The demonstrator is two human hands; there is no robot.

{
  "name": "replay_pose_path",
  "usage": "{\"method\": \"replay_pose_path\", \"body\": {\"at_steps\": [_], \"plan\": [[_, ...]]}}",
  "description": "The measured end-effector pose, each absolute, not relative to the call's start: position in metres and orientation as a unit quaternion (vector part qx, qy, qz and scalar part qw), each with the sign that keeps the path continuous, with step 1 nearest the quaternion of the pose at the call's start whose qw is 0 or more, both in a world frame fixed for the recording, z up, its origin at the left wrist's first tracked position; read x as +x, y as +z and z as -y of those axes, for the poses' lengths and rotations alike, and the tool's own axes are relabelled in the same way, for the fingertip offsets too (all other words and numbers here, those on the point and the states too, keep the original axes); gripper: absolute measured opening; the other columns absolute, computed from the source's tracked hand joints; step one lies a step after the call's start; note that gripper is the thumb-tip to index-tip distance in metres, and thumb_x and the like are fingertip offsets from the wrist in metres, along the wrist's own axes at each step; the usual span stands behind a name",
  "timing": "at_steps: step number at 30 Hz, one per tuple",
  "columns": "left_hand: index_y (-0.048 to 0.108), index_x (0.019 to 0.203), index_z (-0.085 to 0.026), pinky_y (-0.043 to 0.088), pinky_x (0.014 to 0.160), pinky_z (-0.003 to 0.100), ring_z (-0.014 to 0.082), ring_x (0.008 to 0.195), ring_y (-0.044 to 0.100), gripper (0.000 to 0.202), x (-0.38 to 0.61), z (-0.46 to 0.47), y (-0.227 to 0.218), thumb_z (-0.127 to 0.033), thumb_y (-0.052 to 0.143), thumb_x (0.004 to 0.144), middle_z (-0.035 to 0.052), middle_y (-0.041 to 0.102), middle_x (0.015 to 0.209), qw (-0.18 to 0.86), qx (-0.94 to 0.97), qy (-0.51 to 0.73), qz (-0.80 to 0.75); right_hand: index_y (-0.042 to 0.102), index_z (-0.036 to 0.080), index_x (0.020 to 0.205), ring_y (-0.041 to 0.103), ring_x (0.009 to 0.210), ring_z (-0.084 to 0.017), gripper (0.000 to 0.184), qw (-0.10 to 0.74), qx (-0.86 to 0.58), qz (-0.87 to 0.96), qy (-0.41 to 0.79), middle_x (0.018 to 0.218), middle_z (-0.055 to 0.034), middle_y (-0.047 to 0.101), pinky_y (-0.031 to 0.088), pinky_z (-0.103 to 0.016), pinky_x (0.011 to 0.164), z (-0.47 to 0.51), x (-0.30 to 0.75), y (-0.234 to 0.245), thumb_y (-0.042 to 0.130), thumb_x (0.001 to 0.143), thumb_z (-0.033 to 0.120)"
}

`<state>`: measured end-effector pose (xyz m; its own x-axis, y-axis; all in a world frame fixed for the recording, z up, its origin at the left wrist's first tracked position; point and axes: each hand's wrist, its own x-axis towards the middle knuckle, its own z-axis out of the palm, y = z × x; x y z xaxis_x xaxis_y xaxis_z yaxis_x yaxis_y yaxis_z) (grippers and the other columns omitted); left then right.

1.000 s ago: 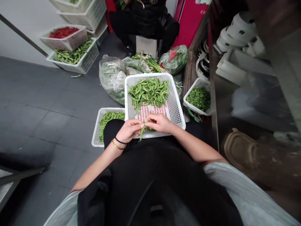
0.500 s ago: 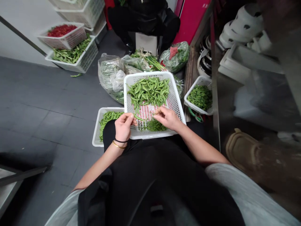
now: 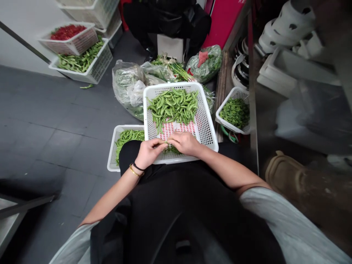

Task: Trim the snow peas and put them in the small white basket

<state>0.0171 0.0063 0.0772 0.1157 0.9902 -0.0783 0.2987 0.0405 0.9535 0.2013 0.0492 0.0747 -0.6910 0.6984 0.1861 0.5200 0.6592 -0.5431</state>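
Observation:
On my lap rests a white perforated basket (image 3: 208, 124) with a heap of green pea pods (image 3: 174, 106) in its far half. My left hand (image 3: 150, 152) and my right hand (image 3: 185, 143) meet fingertip to fingertip over the basket's near part. Both are closed in a pinch on one pea pod (image 3: 165, 141), of which only a bit of green shows between the fingers. Beneath the right hand lies a small pile of green trimmings (image 3: 173, 149), mostly covered by the hand. A second white basket (image 3: 112, 154) of pods sits low beside my left knee.
Bagged greens (image 3: 128, 86) lie on the floor beyond the basket, before a seated person (image 3: 167, 18). A basket of leafy greens (image 3: 235, 112) stands at right by a metal edge. Stacked baskets with red peppers (image 3: 68, 32) and green vegetables (image 3: 81, 58) are at far left.
My hands have come together from apart. The left moved right with the pod, and the right moved left to take its end. The view shifted slightly.

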Motion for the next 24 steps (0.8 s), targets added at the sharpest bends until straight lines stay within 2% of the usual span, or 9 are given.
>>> {"method": "replay_pose_path", "body": {"at_steps": [2, 3, 6, 9, 12, 14, 17, 21, 24], "plan": [[0.067, 0.071, -0.016, 0.047, 0.064, 0.028, 0.0151, 0.064, 0.059, 0.018, 0.013, -0.01, 0.071, -0.034, 0.07, 0.071, 0.0054, 0.068, 0.072, 0.493, 0.458, 0.474, -0.568, 0.065, 0.017, 0.086, 0.058, 0.077, -0.015, 0.031, 0.21, -0.375, 0.867, 0.252, 0.082, -0.0058, 0.067, 0.04, -0.025, 0.073, -0.052, 0.206, 0.07, 0.039, 0.095, 0.03], [0.066, 0.072, -0.016, 0.048, 0.064, 0.028, 0.015, 0.066, 0.06, 0.019, 0.009, -0.012, 0.068, -0.034, 0.07, 0.071, 0.0052, 0.068, 0.074, 0.502, 0.395, 0.519, -0.567, 0.066, 0.017, 0.085, 0.058, 0.077, -0.015, 0.03, 0.19, -0.382, 0.865, 0.264, 0.082, -0.0053, 0.067, 0.041, -0.026, 0.074, -0.055, 0.21, 0.066, 0.04, 0.094, 0.029], [0.061, 0.074, -0.016, 0.052, 0.066, 0.03, 0.0163, 0.071, 0.063, 0.017, -0.009, -0.019, 0.063, -0.031, 0.068, 0.07, 0.0048, 0.067, 0.077, 0.546, 0.268, 0.592, -0.529, 0.067, 0.019, 0.088, 0.06, 0.08, -0.017, 0.019, 0.032, -0.378, 0.879, 0.289, 0.087, -0.0051, 0.067, 0.041, -0.026, 0.073, -0.07, 0.218, 0.048, 0.055, 0.086, 0.032], [0.06, 0.077, -0.016, 0.053, 0.064, 0.032, 0.0169, 0.068, 0.062, 0.012, -0.023, -0.023, 0.06, -0.023, 0.064, 0.069, 0.004, 0.063, 0.07, 0.639, 0.227, 0.57, -0.464, 0.064, 0.019, 0.105, 0.061, 0.091, -0.021, 0.034, -0.074, -0.405, 0.871, 0.268, 0.104, -0.0091, 0.066, 0.042, -0.027, 0.072, -0.096, 0.205, 0.028, 0.062, 0.079, 0.04], [0.059, 0.076, -0.016, 0.047, 0.048, 0.025, 0.0105, 0.047, 0.05, 0.011, -0.024, -0.021, 0.057, -0.021, 0.06, 0.067, -0.0018, 0.05, 0.054, 0.719, 0.186, 0.533, -0.406, 0.064, 0.012, 0.105, 0.061, 0.096, -0.025, 0.033, -0.087, -0.486, 0.843, 0.213, 0.11, -0.0165, 0.064, 0.043, -0.03, 0.076, -0.124, 0.169, 0.006, 0.045, 0.09, 0.035], [0.057, 0.071, -0.015, 0.032, 0.036, 0.018, 0.0058, 0.038, 0.036, 0.011, -0.022, -0.019, 0.056, -0.025, 0.059, 0.069, -0.0051, 0.038, 0.047, 0.746, 0.163, 0.512, -0.393, 0.066, 0.007, 0.102, 0.062, 0.094, -0.026, 0.032, -0.104, -0.497, 0.835, 0.211, 0.106, -0.0206, 0.065, 0.043, -0.031, 0.074, -0.139, 0.144, -0.008, 0.046, 0.089, 0.029], [0.056, 0.067, -0.014, 0.017, 0.032, 0.015, 0.003, 0.034, 0.025, 0.015, -0.021, -0.016, 0.055, -0.028, 0.061, 0.072, -0.0075, 0.03, 0.045, 0.75, 0.164, 0.493, -0.408, 0.067, 0.006, 0.098, 0.063, 0.09, -0.024, 0.028, -0.114, -0.494, 0.834, 0.219, 0.102, -0.0209, 0.067, 0.043, -0.029, 0.074, -0.151, 0.125, -0.022, 0.046, 0.088, 0.022], [0.058, 0.068, -0.012, 0.014, 0.033, 0.014, 0.0012, 0.033, 0.024, 0.016, -0.02, -0.012, 0.052, -0.025, 0.066, 0.069, -0.0075, 0.034, 0.044, 0.74, 0.177, 0.475, -0.442, 0.068, 0.009, 0.096, 0.062, 0.089, -0.02, 0.031, -0.098, -0.497, 0.835, 0.214, 0.1, -0.0169, 0.068, 0.041, -0.026, 0.075, -0.143, 0.143, -0.017, 0.04, 0.091, 0.023], [0.062, 0.075, -0.009, 0.014, 0.033, 0.014, 0.0003, 0.033, 0.026, 0.022, -0.008, -0.01, 0.043, -0.029, 0.07, 0.066, -0.0023, 0.05, 0.05, 0.737, 0.189, 0.43, -0.486, 0.067, 0.013, 0.086, 0.061, 0.082, -0.017, 0.03, -0.068, -0.478, 0.847, 0.223, 0.091, -0.0102, 0.069, 0.039, -0.024, 0.072, -0.118, 0.173, 0.005, 0.041, 0.091, 0.028]]}}
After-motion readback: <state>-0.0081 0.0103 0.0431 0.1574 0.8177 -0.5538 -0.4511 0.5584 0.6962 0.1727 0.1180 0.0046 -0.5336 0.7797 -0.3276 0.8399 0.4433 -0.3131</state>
